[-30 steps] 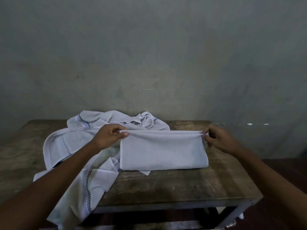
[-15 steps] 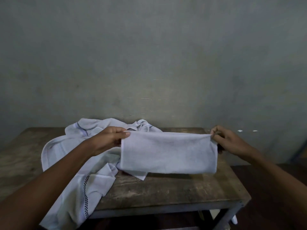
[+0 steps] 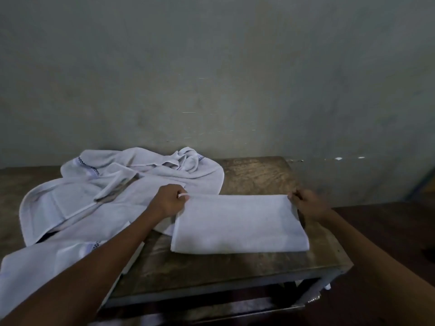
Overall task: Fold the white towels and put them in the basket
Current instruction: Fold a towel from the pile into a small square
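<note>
Folded towel (image 3: pixel 237 224) lies flat on the right part of the surface (image 3: pixel 254 175), a neat rectangle, its near edge resting on the wood. Left hand (image 3: pixel 168 201) is over the surface's middle, fingers curled and pinching the towel's far left corner, with a bit of white cloth poking out between them. Right hand (image 3: pixel 307 203) is at the surface's right edge, fingers pinching the far right corner. An unfolded pile (image 3: pixel 117 184) of white towels with dark checked trim covers the surface's left part and spills over its front edge. Plain wall (image 3: pixel 211 67) behind the surface.
</note>
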